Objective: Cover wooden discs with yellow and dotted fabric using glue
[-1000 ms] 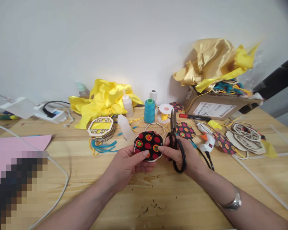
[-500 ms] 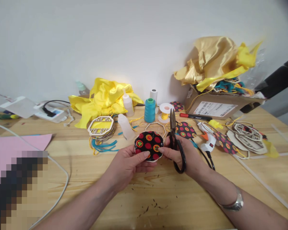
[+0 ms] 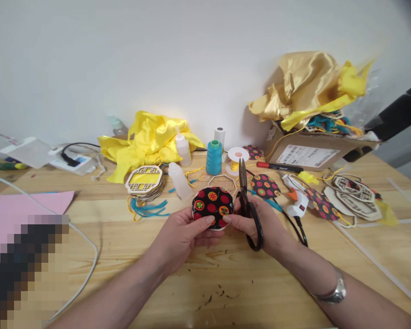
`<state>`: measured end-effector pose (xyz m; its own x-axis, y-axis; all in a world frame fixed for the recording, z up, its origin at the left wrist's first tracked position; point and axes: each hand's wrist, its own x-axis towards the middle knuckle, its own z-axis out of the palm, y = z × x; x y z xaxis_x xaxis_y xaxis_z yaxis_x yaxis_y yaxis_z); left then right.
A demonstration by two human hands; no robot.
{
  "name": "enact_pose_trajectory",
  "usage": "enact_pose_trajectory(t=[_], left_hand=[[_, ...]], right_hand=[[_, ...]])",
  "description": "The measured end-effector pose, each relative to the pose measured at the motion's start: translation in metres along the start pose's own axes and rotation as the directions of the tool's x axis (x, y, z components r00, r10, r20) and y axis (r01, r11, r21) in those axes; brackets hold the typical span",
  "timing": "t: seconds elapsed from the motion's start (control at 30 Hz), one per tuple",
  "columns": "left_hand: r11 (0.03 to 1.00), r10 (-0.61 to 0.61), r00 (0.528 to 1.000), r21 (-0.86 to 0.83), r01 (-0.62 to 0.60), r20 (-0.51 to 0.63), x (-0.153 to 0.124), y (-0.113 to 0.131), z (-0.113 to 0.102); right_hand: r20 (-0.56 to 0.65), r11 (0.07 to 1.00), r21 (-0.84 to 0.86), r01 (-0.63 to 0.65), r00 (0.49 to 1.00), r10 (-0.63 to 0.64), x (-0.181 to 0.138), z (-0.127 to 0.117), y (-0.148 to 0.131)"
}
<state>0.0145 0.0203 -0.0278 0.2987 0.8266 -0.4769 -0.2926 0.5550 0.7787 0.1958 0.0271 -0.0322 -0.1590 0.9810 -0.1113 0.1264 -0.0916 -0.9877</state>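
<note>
A black fabric-covered disc [image 3: 210,203] with red and orange flower dots and a pale edge is pinched in my left hand [image 3: 188,230], thumb on top and fingers beneath. From the other side, the thumb of my right hand [image 3: 260,224] presses on the disc's lower right edge. Black-handled scissors [image 3: 244,183] also hang in my right hand, blades pointing up and away, closed together. Dark scraps [image 3: 219,294] lie scattered on the wood below my hands.
Beyond my hands stand a teal thread cone [image 3: 213,159], a spool of yellow cord [image 3: 238,160] and white bottles [image 3: 180,180]. Wooden lattice pieces [image 3: 144,179] lie left. At right are a glue gun [image 3: 296,201], patterned discs [image 3: 265,186] and a cardboard box [image 3: 304,151] heaped with gold cloth.
My right thumb has slid slightly down and left along the disc's edge. The scissors have tilted and shifted a little left with that hand. My left hand stays in place.
</note>
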Motion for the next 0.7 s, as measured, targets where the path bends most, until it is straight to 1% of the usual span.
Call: enact_pose_trajectory(t=[0.27,0.5,0.7], left_hand=[[1.000,0.000,1.000,0.010,0.000,-0.010,-0.0007,-0.0004,0.0003],[1.000,0.002,1.000,0.018,-0.002,-0.001,-0.0008,-0.0005,-0.0011],[1.000,0.009,1.000,0.023,-0.009,0.007,-0.0001,-0.0003,-0.0005]], right_hand=[[-0.019,0.997,-0.073,-0.014,1.000,0.013,-0.0008,-0.0009,-0.0025],[-0.005,0.997,-0.073,0.001,1.000,-0.001,0.0006,-0.0014,-0.0031],[0.020,1.000,-0.014,0.002,1.000,-0.002,0.0011,-0.0012,-0.0023]])
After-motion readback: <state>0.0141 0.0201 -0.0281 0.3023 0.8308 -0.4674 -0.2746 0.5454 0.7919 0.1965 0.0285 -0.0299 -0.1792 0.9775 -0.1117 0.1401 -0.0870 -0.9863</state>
